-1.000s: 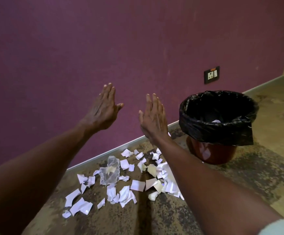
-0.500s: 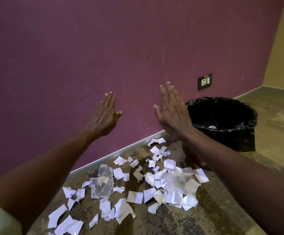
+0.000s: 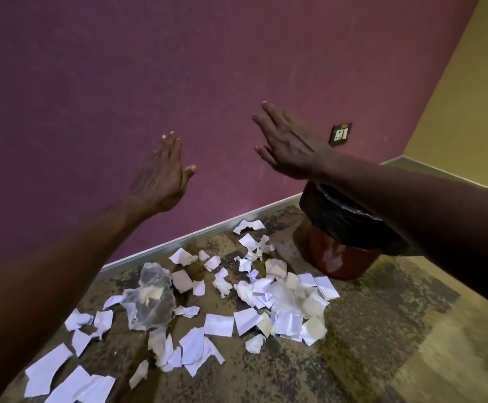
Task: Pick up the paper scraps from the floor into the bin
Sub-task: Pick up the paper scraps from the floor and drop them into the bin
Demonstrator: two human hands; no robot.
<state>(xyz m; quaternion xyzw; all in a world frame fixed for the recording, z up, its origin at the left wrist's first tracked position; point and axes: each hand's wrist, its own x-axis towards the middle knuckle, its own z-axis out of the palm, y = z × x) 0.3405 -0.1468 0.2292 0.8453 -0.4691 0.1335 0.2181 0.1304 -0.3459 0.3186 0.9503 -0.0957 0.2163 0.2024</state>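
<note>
From my head camera, both my arms are stretched out in front of me, raised above the floor (image 3: 353,359). My left hand (image 3: 161,175) has its fingers straight and together, thumb out to the side, holding nothing. My right hand (image 3: 289,149) is also flat with fingers extended, back of the hand toward me, and empty; my right forearm crosses in front of the bin (image 3: 341,245) and hides most of its rim.

The paper scraps (image 3: 237,301) lie scattered on the mottled floor below my hands, spread from the lower left edge of the picture up toward the foot of the purple wall (image 3: 149,82). The thickest cluster sits near the bin's base, with the nearest pieces just beside it. Among the scraps, toward the left, lies a crumpled clear plastic bag (image 3: 149,298).

The bin is reddish-brown, lined with a black bag (image 3: 333,210), and stands on the floor near the wall's skirting. A wall socket (image 3: 340,134) is on the purple wall, above the bin.
</note>
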